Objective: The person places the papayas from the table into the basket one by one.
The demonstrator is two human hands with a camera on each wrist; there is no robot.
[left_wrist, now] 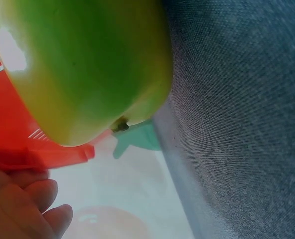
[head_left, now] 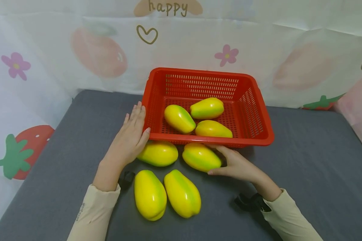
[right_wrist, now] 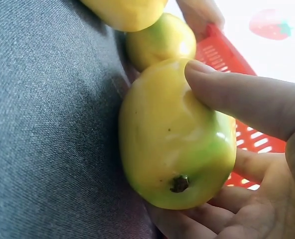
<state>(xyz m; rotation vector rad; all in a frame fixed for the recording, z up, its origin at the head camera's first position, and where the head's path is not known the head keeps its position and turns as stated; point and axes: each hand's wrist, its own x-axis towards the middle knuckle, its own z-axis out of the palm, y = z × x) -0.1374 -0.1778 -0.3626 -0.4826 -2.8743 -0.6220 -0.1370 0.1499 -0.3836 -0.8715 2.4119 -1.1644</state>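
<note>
My right hand [head_left: 236,164] grips a yellow-green papaya [head_left: 201,157] just in front of the red basket [head_left: 266,137]. In the right wrist view, the thumb [right_wrist: 222,84] lies over this papaya [right_wrist: 172,129] and the fingers curl beneath its stem end. My left hand [head_left: 128,139] rests against the basket's left side, fingers straight along the wall and thumb at the front corner. Beside its thumb, another papaya [head_left: 158,154] lies at the basket's front edge. Inside the basket are three papayas: one on the left [head_left: 179,118], one behind [head_left: 207,108], one in front [head_left: 214,129].
Two more papayas, a left one [head_left: 150,195] and a right one [head_left: 182,194], lie side by side nearer to me on the grey cloth [head_left: 304,177]. A printed white curtain [head_left: 181,50] hangs right behind the basket.
</note>
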